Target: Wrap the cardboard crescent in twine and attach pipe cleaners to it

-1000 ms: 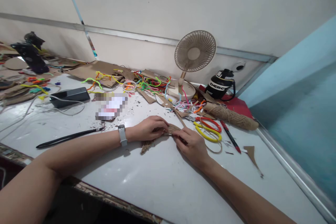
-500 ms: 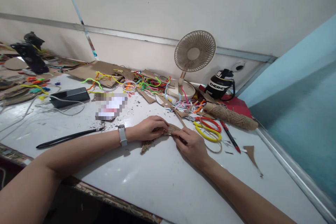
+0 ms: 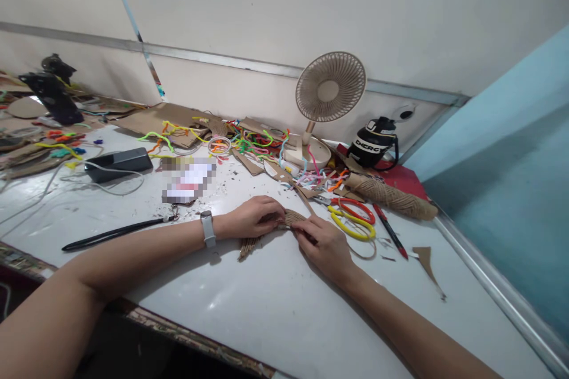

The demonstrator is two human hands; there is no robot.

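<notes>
The one container in sight is a black bottle [image 3: 372,143] with white lettering, standing upright at the back of the worktop [image 3: 275,302] with its cap on, so its contents cannot be seen. Counted: one small beige fan [image 3: 329,90] on a round base, one thick roll of jute twine [image 3: 391,196] lying on its side just right of the bottle, two loop handles of scissors [image 3: 353,217], one orange and one yellow, one red pen [image 3: 390,230] beside them, one black power bank [image 3: 118,163] with a white cable, one black strap [image 3: 116,233] lying flat, and a tangle of coloured pipe cleaners [image 3: 253,143] too many to count. The corrugated cardboard strip [image 3: 267,232] lies flat on the worktop near its front middle, just left of the scissors. The left hand [image 3: 251,218], with a white watch on its wrist, curls over the strip and presses it down; the right hand [image 3: 324,244] pinches the strip's right end with bent fingers. Against the frames from a second ago, both hands, the strip and everything around them sit where they were.
</notes>
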